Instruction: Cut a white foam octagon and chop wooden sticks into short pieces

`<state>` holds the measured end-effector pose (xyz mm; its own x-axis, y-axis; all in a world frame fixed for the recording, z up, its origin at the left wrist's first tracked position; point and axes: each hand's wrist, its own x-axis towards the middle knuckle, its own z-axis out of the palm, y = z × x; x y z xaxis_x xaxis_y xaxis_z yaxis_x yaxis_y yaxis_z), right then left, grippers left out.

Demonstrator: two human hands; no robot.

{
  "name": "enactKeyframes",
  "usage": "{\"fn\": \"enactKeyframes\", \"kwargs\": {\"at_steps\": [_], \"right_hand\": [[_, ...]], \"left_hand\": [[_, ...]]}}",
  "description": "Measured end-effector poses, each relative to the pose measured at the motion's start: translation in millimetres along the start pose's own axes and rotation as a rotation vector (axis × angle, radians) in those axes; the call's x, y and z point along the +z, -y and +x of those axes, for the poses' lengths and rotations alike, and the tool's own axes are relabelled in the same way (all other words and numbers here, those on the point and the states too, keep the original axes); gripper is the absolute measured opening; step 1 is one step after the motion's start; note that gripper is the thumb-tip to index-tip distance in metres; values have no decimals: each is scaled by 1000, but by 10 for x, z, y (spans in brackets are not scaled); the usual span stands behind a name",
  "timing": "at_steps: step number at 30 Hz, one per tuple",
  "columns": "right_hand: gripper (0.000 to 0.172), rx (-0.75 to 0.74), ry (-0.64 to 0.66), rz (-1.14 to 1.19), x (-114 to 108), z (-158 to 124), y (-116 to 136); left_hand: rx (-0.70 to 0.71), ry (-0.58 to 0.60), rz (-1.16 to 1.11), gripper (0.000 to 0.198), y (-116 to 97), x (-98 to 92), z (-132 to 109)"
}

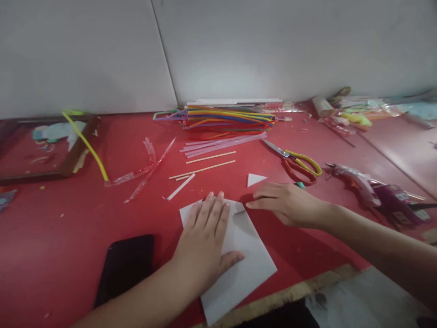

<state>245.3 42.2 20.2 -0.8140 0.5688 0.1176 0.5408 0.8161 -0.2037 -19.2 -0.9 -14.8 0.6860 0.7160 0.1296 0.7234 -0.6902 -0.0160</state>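
A sheet of white paper [251,264] lies on the red table at the front edge, with a small creased or lifted flap at its far right corner. My left hand [205,241] rests flat on the sheet, fingers stretched and thumb out to the right. Just right of that flap is my right hand [287,202], its fingers curled and pressed together. A teal tip [299,185] shows behind its knuckles; whether the hand holds it, I cannot tell. Beyond this hand lies a small white paper triangle [256,180].
Scissors [297,164] and a glue gun [358,182] lie to the right. Behind are thin wooden sticks [208,168], pink straws [221,145] and a bundle of colourful pipe cleaners [228,118]. Left are a black phone [126,269], plastic scraps [146,175] and a wooden tray [51,175].
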Motion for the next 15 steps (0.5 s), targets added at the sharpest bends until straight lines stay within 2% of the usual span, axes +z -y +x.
{"fn": "enactKeyframes", "kwargs": {"at_steps": [8, 15], "right_hand": [[47, 53, 50, 73, -3, 0, 30], [46, 82, 95, 79, -83, 42, 30]], "left_hand": [[-17, 58, -29, 92, 6, -3, 0], [-10, 57, -49, 93, 18, -5, 2]]}}
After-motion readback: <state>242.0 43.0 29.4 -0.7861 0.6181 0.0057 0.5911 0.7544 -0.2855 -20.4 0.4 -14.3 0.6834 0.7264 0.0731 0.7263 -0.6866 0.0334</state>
